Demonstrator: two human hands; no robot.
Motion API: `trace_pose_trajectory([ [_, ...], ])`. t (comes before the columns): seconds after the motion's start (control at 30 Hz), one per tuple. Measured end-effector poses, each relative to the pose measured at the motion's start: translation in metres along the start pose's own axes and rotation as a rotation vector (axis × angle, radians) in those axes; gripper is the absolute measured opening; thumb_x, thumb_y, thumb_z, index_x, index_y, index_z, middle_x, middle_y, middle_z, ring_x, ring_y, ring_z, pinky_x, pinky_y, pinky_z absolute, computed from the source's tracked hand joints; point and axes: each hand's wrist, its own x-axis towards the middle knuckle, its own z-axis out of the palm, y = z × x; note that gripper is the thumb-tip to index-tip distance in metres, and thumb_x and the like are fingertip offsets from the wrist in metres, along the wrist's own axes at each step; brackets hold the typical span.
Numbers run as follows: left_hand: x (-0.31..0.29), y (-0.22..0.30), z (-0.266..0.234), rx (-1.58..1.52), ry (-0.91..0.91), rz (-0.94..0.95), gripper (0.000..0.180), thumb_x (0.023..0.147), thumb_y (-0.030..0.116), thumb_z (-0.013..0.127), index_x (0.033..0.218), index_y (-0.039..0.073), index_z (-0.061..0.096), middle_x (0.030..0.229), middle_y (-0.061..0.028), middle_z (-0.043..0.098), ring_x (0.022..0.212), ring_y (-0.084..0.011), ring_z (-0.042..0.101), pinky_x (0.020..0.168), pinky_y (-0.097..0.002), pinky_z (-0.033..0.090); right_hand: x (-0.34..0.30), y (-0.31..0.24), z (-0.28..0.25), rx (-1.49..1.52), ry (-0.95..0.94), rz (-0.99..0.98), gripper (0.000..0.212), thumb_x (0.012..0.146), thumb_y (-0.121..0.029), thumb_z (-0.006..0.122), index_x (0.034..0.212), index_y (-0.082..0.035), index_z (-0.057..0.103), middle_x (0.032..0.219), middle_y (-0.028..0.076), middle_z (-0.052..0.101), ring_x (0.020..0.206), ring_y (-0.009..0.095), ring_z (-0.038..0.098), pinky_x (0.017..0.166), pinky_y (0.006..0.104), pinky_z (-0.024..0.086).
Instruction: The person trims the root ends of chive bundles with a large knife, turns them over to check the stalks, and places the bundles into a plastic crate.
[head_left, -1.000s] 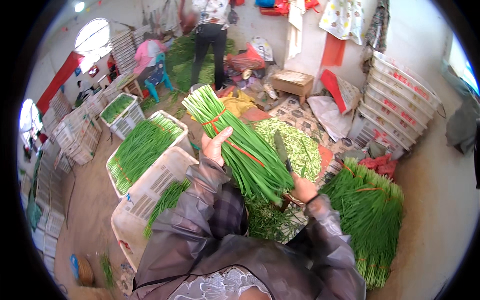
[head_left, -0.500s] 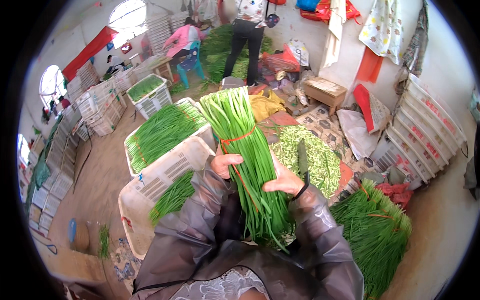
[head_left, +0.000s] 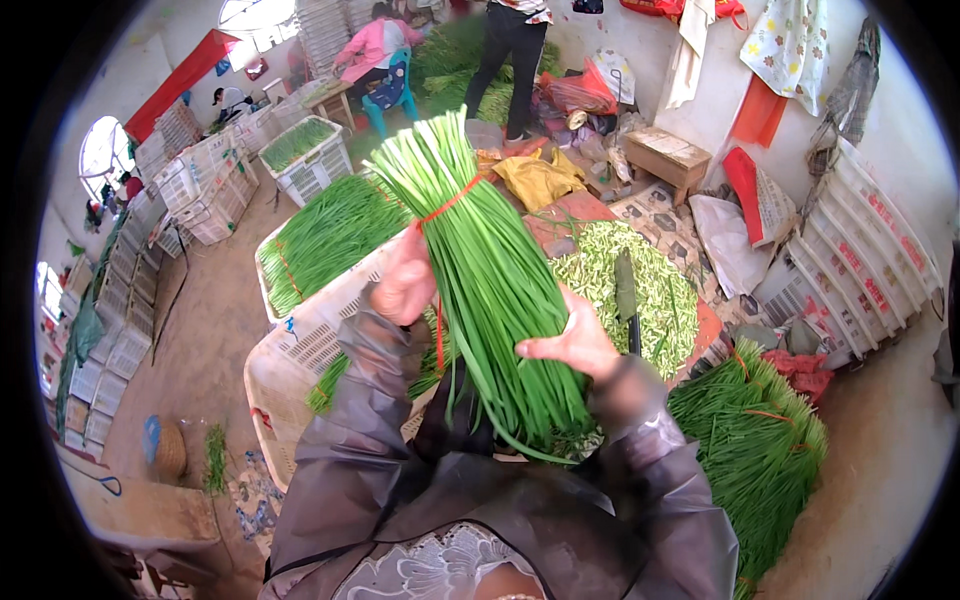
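A thick bunch of garlic chives slants in front of me, pale cut ends up and away, green leaves toward me. A red tie rings it near the pale end. My right hand grips the bunch's right side, thumb across the front. On the other side, my left hand is closed beside the band, slightly blurred; a red strand hangs below it. Past my right hand, a knife with a black handle lies on a heap of chopped pale stem ends.
At left stand a white plastic crate with some chives and a fuller chive crate. Tied chives are piled at right. Nested white crates lean by the wall, near a wooden stool. Two people are farther back.
The bunch has tilted, its pale end moving up and left. My left hand has shifted left, from the bunch's front to its side. The red strand now hangs by that hand.
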Motion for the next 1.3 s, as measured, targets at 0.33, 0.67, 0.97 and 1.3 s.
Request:
trace_pose_trajectory([
  [0.33,-0.008,-0.02,-0.01,-0.446,0.41,0.091,0.046,0.087,0.023,0.069,0.126,0.003,0.055,0.118,-0.0113,0.065,0.106,-0.0292,0.063,0.099,-0.0484,0.049,0.038,-0.023,0.073,-1.136,0.225,-0.269,0.103,0.062,-0.021,0.083,0.147,-0.005,0.028,0.105,0.021,0.061,0.086,0.04,0.065,0.073,0.0456,0.053],
  [0.67,-0.071,0.013,-0.159,-0.544,0.35,0.298,0.049,0.09,0.03,0.062,0.132,0.007,0.053,0.128,-0.0127,0.061,0.117,-0.0313,0.059,0.103,-0.0518,0.046,-0.037,0.112,-0.058,-1.671,-0.082,0.388,0.03,0.081,-0.02,0.061,0.111,-0.014,0.063,0.085,0.017,0.07,0.075,0.034,0.071,0.069,0.0458,0.057],
  [0.97,-0.086,0.017,-0.175,-0.625,0.481,0.312,0.045,0.09,0.021,0.062,0.13,0.002,0.052,0.124,-0.0145,0.063,0.112,-0.0327,0.061,0.1,-0.052,0.049,0.06,-0.021,0.102,-0.575,-0.019,-0.449,0.024,0.082,-0.001,0.068,0.105,-0.006,0.069,0.076,0.007,0.06,0.064,0.019,0.059,0.061,0.0299,0.048],
  [1.3,-0.086,0.021,-0.16,-0.565,0.459,0.284,0.041,0.093,0.021,0.057,0.128,-0.001,0.052,0.122,-0.0167,0.062,0.111,-0.0319,0.062,0.1,-0.0489,0.049,0.105,0.021,0.184,-1.067,0.03,-0.709,0.011,0.076,-0.008,0.073,0.086,-0.01,0.069,0.068,0.006,0.05,0.06,0.025,0.058,0.053,0.0371,0.048],
])
